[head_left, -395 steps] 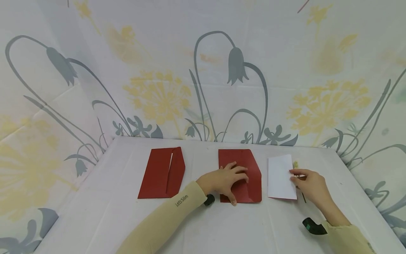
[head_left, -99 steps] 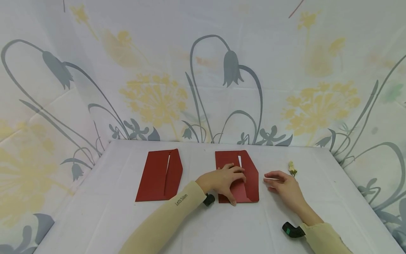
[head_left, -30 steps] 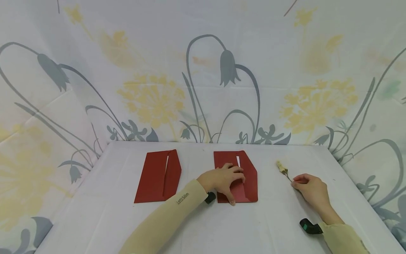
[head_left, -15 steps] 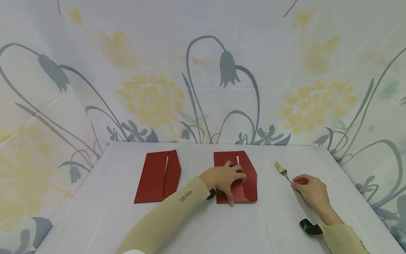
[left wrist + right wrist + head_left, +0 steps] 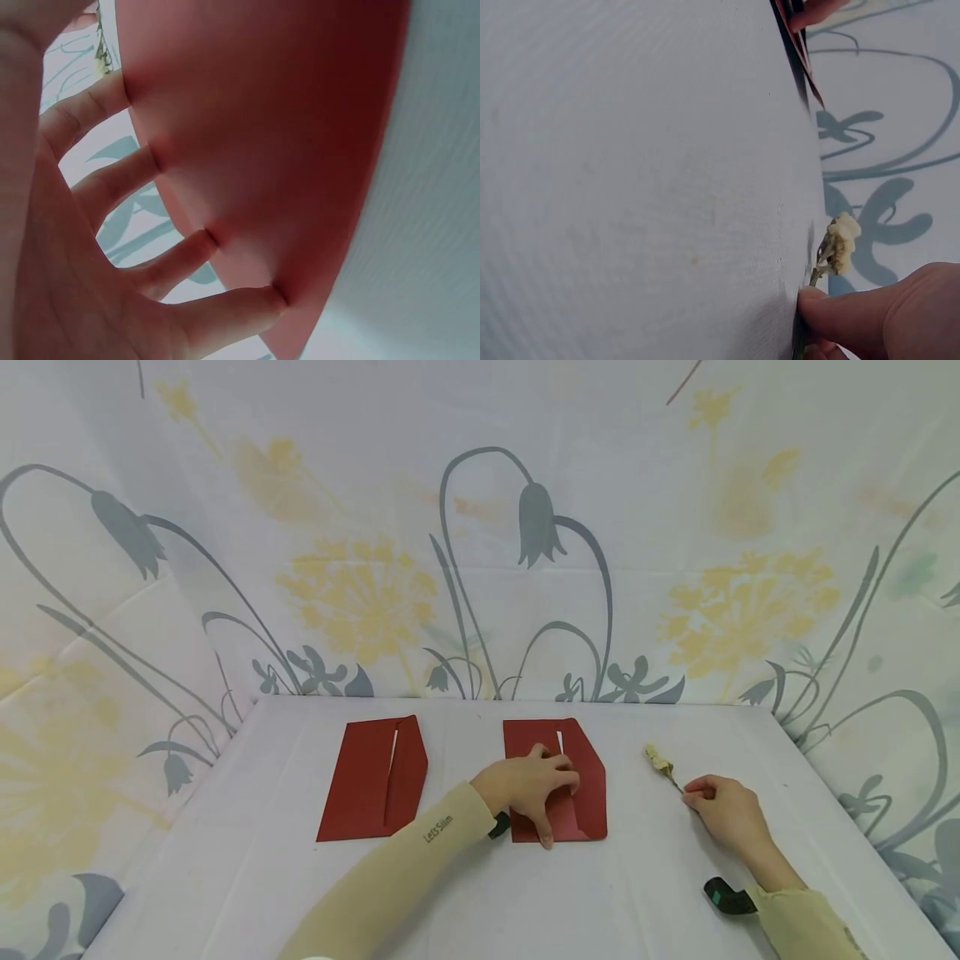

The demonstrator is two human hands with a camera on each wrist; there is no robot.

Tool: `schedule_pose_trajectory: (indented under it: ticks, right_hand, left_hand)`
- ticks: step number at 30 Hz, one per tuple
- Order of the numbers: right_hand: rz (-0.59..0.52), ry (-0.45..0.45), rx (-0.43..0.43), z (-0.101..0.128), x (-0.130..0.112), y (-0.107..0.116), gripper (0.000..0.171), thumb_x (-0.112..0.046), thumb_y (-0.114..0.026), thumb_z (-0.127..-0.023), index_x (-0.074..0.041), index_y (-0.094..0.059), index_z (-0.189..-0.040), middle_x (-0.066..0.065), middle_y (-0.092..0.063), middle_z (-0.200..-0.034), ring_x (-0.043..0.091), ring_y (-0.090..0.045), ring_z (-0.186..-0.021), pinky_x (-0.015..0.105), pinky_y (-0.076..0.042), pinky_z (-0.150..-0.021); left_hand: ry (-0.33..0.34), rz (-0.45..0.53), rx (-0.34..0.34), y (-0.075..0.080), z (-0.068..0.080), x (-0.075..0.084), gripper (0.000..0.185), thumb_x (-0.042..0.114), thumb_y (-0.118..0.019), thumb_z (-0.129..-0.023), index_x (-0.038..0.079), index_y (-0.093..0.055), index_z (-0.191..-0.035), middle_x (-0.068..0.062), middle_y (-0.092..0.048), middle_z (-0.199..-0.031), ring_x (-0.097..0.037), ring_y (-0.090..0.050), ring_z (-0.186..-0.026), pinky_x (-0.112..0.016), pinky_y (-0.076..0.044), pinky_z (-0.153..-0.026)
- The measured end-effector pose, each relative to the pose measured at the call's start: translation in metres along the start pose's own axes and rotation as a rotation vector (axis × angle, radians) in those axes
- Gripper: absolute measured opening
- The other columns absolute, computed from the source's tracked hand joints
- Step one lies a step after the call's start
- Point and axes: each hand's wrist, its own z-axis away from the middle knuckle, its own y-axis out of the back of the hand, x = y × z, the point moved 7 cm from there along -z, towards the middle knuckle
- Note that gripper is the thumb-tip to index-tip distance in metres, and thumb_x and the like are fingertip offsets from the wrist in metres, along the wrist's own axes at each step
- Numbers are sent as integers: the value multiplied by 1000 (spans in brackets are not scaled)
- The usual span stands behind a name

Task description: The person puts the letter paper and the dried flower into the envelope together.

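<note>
In the head view my left hand (image 5: 528,787) presses spread fingertips onto a red envelope (image 5: 592,789) lying mid-table. A narrow white paper edge (image 5: 559,740) shows in that envelope's slit, and its pointed flap lies unfolded to the right. The left wrist view has the fingertips (image 5: 199,244) denting the red paper. To the right, my right hand (image 5: 727,817) pinches the stem of a small dried flower (image 5: 658,762) between thumb and fingers. The pale yellow bloom (image 5: 840,241) points away from the hand, close over the white cloth in the right wrist view.
A second red envelope (image 5: 360,785) lies at the left, flap unfolded to the right, a white edge in its slit. White cloth (image 5: 555,902) covers the table. A floral-patterned curtain (image 5: 360,485) rises behind. Black wrist devices (image 5: 727,897) sit at both wrists.
The white card held by the right hand earlier no longer lies beside the middle envelope, whose slit now shows white. The right hand has since picked up the flower and shifted slightly left.
</note>
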Motion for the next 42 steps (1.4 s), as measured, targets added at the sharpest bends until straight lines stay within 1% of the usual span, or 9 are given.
schedule_pose_trajectory:
  ticks: [7, 13, 18, 21, 24, 27, 31, 35, 42]
  right_hand:
    - [-9, 25, -14, 2, -4, 0, 20, -12, -63, -96, 3, -70, -106, 7, -67, -87, 23, -58, -79, 36, -43, -67]
    - [-25, 53, -14, 5, -7, 3, 22, -12, -63, -97, 3, -70, -111, 19, -70, -100, 34, -62, -92, 45, -47, -74]
    - [-36, 61, -35, 6, -6, 6, 24, -11, -60, -98, 3, -70, -114, 28, -66, -114, 46, -59, -105, 56, -47, -82]
    - [-36, 62, -42, 6, -6, 8, 25, -10, -58, -98, 4, -69, -115, 30, -64, -118, 47, -57, -109, 57, -47, -84]
    - [-44, 62, -44, 5, -6, 9, 25, -9, -56, -98, 5, -69, -115, 30, -63, -118, 46, -57, -108, 54, -47, -82]
    - [-59, 65, -37, 5, -7, 8, 23, -9, -57, -99, 4, -70, -114, 29, -65, -116, 43, -59, -104, 47, -49, -79]
    - [-82, 77, -24, 4, -12, 5, 22, -8, -59, -98, 4, -70, -113, 25, -68, -108, 31, -63, -91, 36, -48, -69]
    - [-121, 71, -29, 3, -21, 1, 24, -11, -60, -98, 4, -68, -115, 19, -69, -102, 20, -61, -81, 31, -46, -62]
    - [-188, 60, -58, -3, -37, -11, 26, -13, -63, -97, 3, -67, -117, 12, -69, -99, 17, -63, -82, 28, -49, -64]
  left_hand:
    - [-4, 47, 25, -4, -1, -3, 68, 54, -90, -65, 36, -56, -121, 14, -41, -143, -23, -29, -136, -28, -53, -76]
    - [-12, 65, 33, -4, -1, -4, 68, 52, -91, -65, 35, -56, -120, 14, -42, -142, -24, -29, -137, -27, -52, -78]
    - [-21, 82, 39, -4, -1, -4, 67, 50, -91, -66, 34, -56, -121, 13, -41, -144, -26, -27, -139, -28, -52, -81]
    - [-27, 87, 41, -5, -1, -3, 68, 50, -90, -67, 33, -56, -122, 12, -40, -146, -28, -26, -141, -30, -53, -85]
    - [-30, 93, 42, -5, -1, -4, 68, 50, -90, -67, 33, -55, -123, 11, -38, -147, -30, -24, -142, -32, -52, -90]
    - [-31, 106, 45, -6, 0, -4, 67, 50, -91, -67, 33, -55, -122, 11, -38, -148, -30, -23, -143, -33, -52, -91]
    - [-32, 115, 48, -6, 0, -4, 67, 49, -91, -67, 33, -56, -121, 11, -38, -148, -30, -23, -143, -33, -52, -91]
    - [-30, 109, 49, -8, 0, -4, 68, 50, -90, -67, 33, -56, -123, 11, -37, -149, -30, -23, -144, -34, -52, -93]
    - [-26, 97, 51, -8, 2, -6, 70, 52, -89, -67, 34, -56, -126, 11, -35, -150, -32, -22, -144, -34, -51, -94]
